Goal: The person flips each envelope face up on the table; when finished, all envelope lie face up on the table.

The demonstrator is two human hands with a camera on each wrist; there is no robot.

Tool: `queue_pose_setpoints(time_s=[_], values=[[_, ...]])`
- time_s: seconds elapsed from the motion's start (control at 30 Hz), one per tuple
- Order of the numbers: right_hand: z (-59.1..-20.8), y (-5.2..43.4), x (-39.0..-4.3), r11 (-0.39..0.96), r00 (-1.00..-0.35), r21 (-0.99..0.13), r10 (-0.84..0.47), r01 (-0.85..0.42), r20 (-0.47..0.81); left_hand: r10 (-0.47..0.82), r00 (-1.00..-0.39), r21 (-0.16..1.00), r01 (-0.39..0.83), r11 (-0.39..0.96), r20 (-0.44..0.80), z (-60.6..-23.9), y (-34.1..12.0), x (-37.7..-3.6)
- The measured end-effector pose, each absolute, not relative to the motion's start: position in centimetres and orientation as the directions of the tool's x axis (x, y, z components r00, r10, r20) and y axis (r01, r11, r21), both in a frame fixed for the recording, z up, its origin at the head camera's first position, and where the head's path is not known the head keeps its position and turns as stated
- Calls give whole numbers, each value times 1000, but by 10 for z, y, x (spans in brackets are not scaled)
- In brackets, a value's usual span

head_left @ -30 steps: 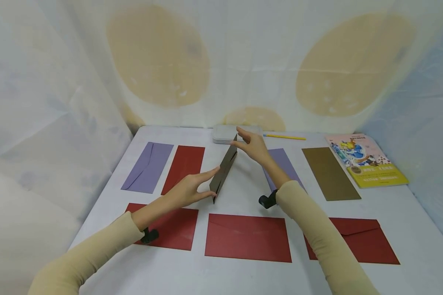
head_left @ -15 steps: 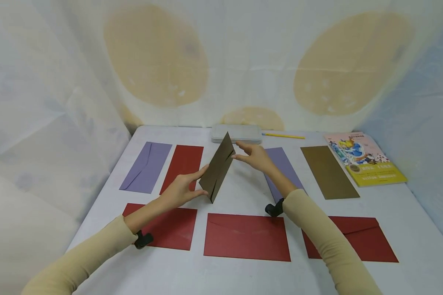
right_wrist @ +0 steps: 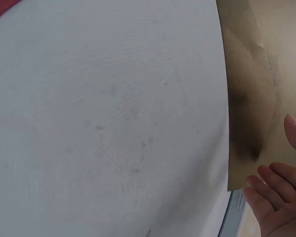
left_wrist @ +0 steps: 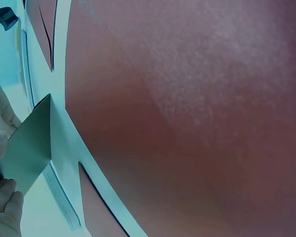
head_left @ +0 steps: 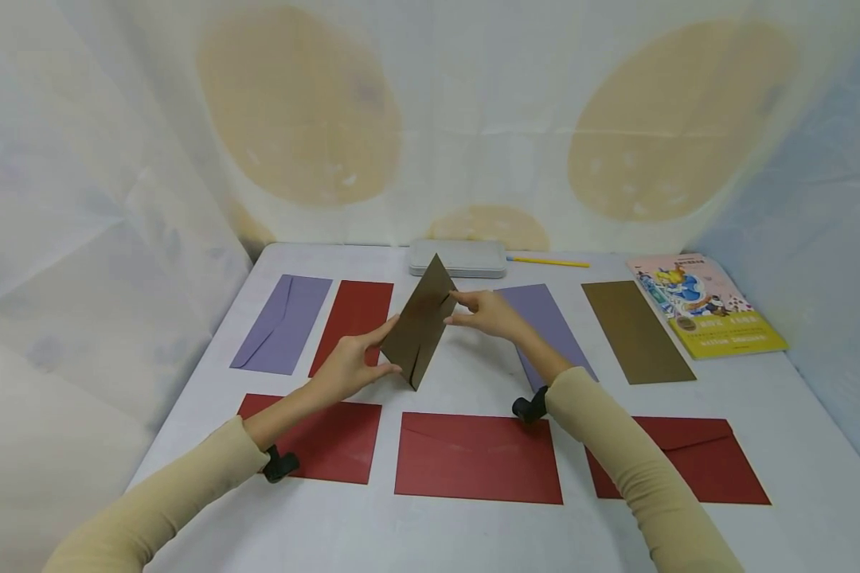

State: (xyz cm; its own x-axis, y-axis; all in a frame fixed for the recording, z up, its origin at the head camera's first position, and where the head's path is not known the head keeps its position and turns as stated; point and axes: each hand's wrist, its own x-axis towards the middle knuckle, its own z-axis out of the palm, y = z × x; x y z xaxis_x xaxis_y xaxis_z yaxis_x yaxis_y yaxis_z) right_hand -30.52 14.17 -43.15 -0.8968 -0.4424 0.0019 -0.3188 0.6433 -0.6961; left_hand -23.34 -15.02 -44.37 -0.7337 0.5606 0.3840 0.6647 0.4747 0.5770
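Observation:
A brown-gold envelope (head_left: 417, 326) stands tilted on edge above the table centre, its flap side turned towards the right hand. My left hand (head_left: 349, 364) grips its near left edge between thumb and fingers, also seen in the left wrist view. At its right edge, the thumb and index finger of my right hand (head_left: 492, 314) are by the flap line. In the right wrist view the thumb of my right hand (right_wrist: 278, 197) is spread from the relaxed fingers. Whether those fingertips press the paper is unclear.
Red envelopes (head_left: 478, 458) lie along the front. Behind are purple envelopes (head_left: 283, 325), another red envelope (head_left: 358, 314) and a second gold one (head_left: 638, 330). A pale case (head_left: 459, 259), a yellow pencil (head_left: 548, 262) and a book (head_left: 705, 306) lie at the back.
The envelope has turned from nearly edge-on to show its broad face, shifting slightly left with my left hand. My right hand has come down from its top corner to the flap line.

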Motion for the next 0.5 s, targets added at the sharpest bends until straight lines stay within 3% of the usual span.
queue_pose_setpoints(time_s=[0.5], values=[[-437, 143, -304, 670, -875, -645, -485, -366, -7, 502, -794, 634, 590, 500, 343, -453, -145, -234]])
